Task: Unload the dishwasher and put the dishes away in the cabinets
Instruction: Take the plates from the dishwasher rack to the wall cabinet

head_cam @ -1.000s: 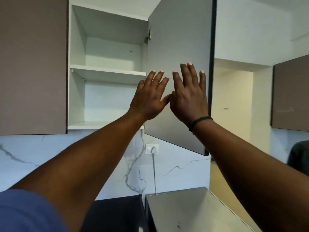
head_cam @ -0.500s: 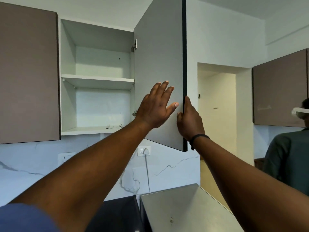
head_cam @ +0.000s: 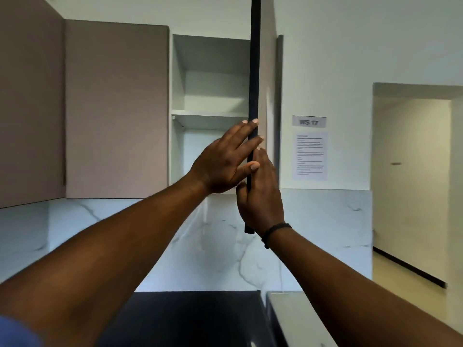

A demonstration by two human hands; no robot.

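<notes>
Swinging edge-on since a second ago, the cabinet door is being pressed by the flat-fingered left hand and clasped by the right hand, shelves showing bare, unloading seemingly barely underway.

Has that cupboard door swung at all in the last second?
Yes. The cabinet door now shows edge-on, covering more of the shelf than before, swinging closed between the left hand and right hand.
</notes>
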